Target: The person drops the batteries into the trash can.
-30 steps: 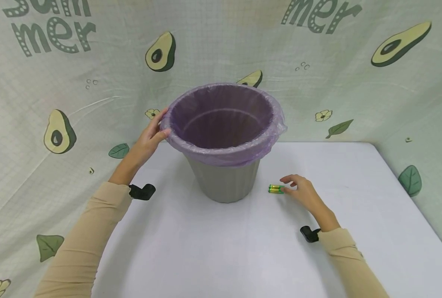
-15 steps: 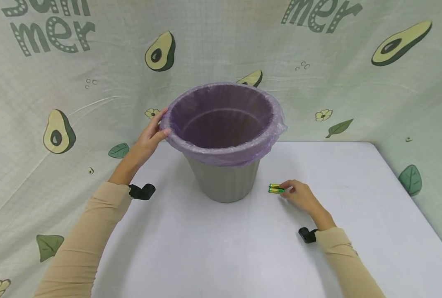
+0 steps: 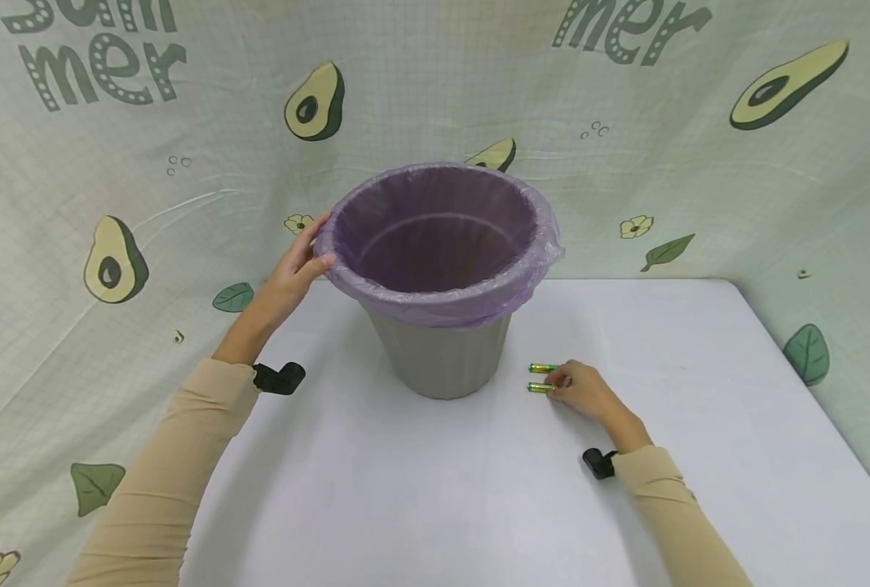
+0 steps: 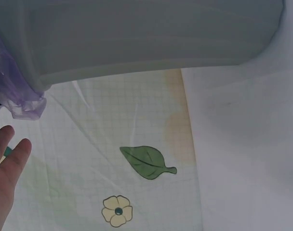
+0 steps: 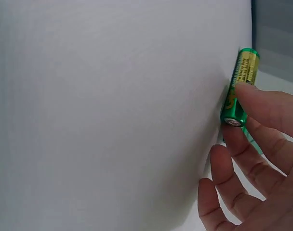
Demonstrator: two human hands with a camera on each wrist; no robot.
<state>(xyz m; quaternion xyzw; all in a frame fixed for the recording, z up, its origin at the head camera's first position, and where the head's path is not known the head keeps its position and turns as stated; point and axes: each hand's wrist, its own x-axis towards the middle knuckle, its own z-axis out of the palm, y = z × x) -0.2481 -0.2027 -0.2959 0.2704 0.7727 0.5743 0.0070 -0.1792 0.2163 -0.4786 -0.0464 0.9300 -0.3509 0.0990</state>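
A grey bin [image 3: 442, 359] stands on the table, a purple bag [image 3: 435, 311] folded over its rim. My left hand [image 3: 288, 277] rests against the rim's left side with fairly straight, spread fingers; the left wrist view shows only two fingertips [image 4: 24, 145] below the bag's edge. To the right of the bin lie two green and gold batteries. My right hand [image 3: 581, 390] pinches the nearer battery [image 3: 540, 387] by its right end, the thumb on top in the right wrist view. Just beyond it, the farther battery [image 3: 541, 368] lies parallel, its right end partly hidden by the fingers.
The white table [image 3: 405, 489] extends in front of the bin and to its right. Behind it hangs a pale cloth [image 3: 420, 81] printed with avocados and leaves, which also lines both sides. A small black camera [image 3: 279, 379] sits on the left wrist.
My right hand has closed on the nearer battery and drawn it toward me, opening a gap between the two batteries that lay side by side. The left hand and bin have stayed still.
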